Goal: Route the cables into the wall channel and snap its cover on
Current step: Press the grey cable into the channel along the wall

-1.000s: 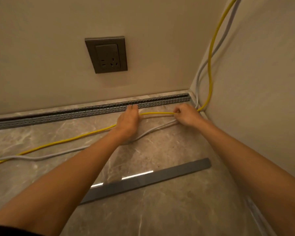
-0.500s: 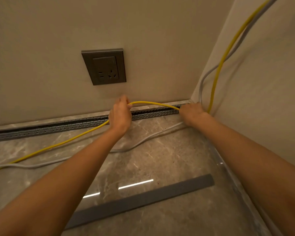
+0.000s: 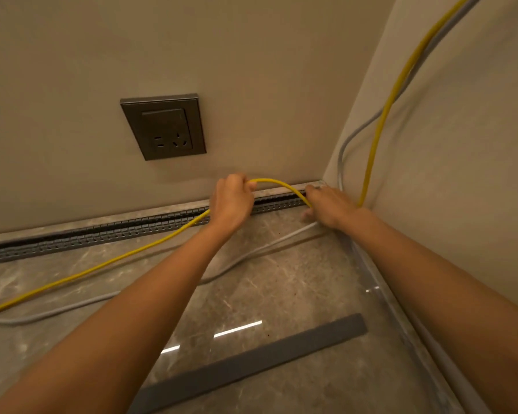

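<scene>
Head view, looking down into a room corner. A slotted grey channel [image 3: 102,234] runs along the foot of the back wall and stands open, with no cable inside the stretch that shows. The left hand [image 3: 232,201] has its fingers curled round a yellow cable [image 3: 269,180] and holds it in a low arch just above the channel. The right hand [image 3: 329,206] sits at the corner end of the channel, on the spot where the arch comes down. The cable vanishes under it, so I cannot tell whether it pinches the cable or only presses on it. Past the right hand the yellow cable climbs the side wall; behind the left hand it trails away leftward across the floor [image 3: 281,294]. A grey cable [image 3: 260,248] lies loose on the floor near the channel, passing beneath both forearms, and also rises at the corner. The cover [image 3: 251,363], a flat dark strip, lies on the floor nearer the camera, well apart from the channel. A dark socket [image 3: 163,127] sits on the wall above. The step appears to be seating the yellow cable, starting at the corner. Next, the arch likely needs pressing down into the slot and feeding leftward, then the grey cable, before the cover goes on.
</scene>
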